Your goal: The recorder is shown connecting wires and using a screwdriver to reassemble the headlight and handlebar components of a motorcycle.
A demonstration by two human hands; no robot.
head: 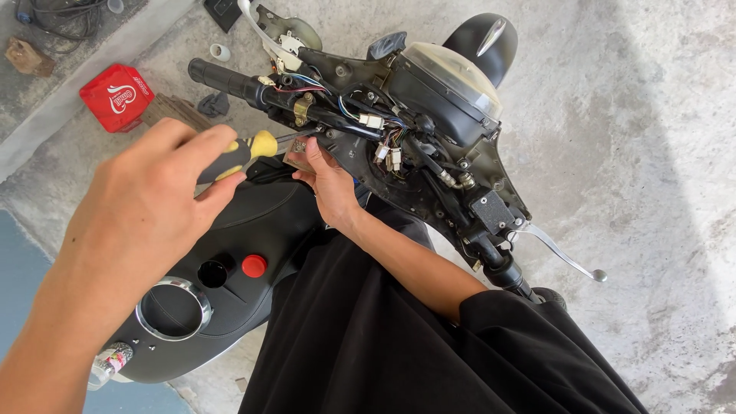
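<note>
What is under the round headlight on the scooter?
Under the headlight hangs a tangle of coloured wires with small white plugs. The right hand covers the spot where the screwdriver, held in the left hand, points, so the screw there cannot be seen.

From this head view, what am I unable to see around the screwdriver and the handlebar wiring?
- Screwdriver tip: hidden behind the right hand, head view.
- Small part under the right hand's fingers: mostly covered.
- Wire connectors: too small and tangled to trace.
- Left hand: palm side faces away, so its grip is hidden.
</note>
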